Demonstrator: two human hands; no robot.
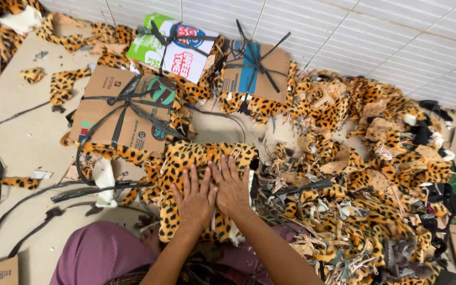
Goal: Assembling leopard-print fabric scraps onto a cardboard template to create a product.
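Note:
Both of my hands lie flat, side by side, on a stack of leopard-print plush fabric pieces (196, 158) in front of me. My left hand (195, 199) presses the near middle of the stack, fingers spread. Beside it, my right hand (231, 186) touches the left one, palm down on the same fabric. Neither hand grips anything. My purple-clad knee (101, 253) shows at the bottom.
Three bundles of leopard pieces sandwiched in cardboard and tied with black straps sit beyond: a brown one (125, 108), a green and white one (172, 47), another brown one (254, 71). A heap of leopard scraps (365, 174) fills the right. Loose black straps (11, 211) lie left.

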